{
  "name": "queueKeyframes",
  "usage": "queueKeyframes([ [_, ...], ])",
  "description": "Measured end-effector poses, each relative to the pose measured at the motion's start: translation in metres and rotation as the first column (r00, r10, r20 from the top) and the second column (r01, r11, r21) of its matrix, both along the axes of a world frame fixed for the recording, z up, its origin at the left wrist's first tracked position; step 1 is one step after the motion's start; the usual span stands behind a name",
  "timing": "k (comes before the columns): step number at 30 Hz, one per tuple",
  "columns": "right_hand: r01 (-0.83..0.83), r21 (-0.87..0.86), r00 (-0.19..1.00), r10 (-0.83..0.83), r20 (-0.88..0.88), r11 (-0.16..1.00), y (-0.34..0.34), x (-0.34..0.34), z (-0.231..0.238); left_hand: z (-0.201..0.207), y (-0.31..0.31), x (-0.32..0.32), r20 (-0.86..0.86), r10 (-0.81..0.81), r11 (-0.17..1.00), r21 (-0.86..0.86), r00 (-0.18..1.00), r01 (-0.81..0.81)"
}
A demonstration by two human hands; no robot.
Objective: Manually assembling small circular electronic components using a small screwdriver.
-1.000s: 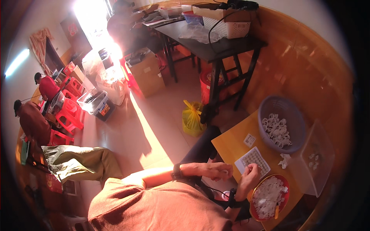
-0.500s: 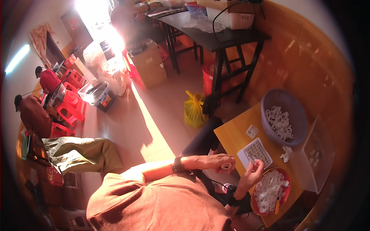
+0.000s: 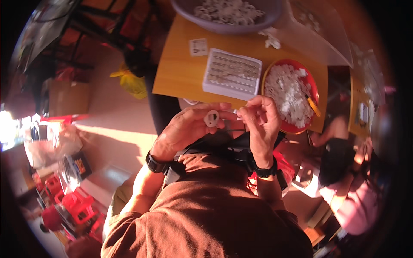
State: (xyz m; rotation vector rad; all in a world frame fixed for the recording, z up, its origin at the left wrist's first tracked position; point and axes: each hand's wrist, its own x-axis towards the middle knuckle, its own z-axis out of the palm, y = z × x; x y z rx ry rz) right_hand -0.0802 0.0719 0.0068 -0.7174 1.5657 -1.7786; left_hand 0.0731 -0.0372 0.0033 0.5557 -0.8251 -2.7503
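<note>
Left fingers (image 3: 198, 111) hold a round white plastic piece (image 3: 211, 119), right fingers (image 3: 250, 115) a small white bit (image 3: 237, 113), seemingly delicate handling needing steadiness.

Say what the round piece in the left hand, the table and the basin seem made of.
Round piece: probably matte plastic, pale with a dark opening. Table: smooth wood or wood lookalike, from its even brownish top. Basin: likely satin plastic, given its uniform bluish wall.

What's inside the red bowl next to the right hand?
The red bowl holds heaped white pieces, with an orange stick-like thing at its right edge. The heap covers whatever is underneath.
</note>
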Motion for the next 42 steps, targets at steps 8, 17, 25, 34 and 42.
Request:
queueKeyframes([
  [8, -0.068, -0.036, 0.995, 0.065, -0.075, 0.997, -0.002, 0.015, -0.002, -0.023, -0.004, -0.013, -0.085, -0.06, 0.989, 0.13, 0.995, 0.07],
  [17, -0.093, -0.043, 0.99, 0.087, -0.114, 0.995, -0.011, 0.017, -0.007, -0.023, -0.006, -0.006, -0.078, 0.013, 0.982, 0.187, 0.997, 0.002],
  [25, -0.04, -0.042, 0.996, 0.037, -0.077, 0.998, -0.001, 0.028, -0.004, -0.016, 0.0, -0.004, -0.017, 0.19, 0.98, -0.053, 0.982, -0.19],
  [34, 0.019, -0.039, 0.969, -0.008, 0.246, 0.999, -0.009, 0.035, -0.003, -0.024, 0.011, -0.012, -0.046, 0.269, 0.955, -0.113, 0.962, -0.273],
  [42, 0.058, -0.067, 0.998, -0.058, 0.002, 0.996, -0.011, 0.026, -0.013, -0.03, 0.007, -0.014, -0.029, 0.274, 0.93, -0.245, 0.961, -0.272],
])
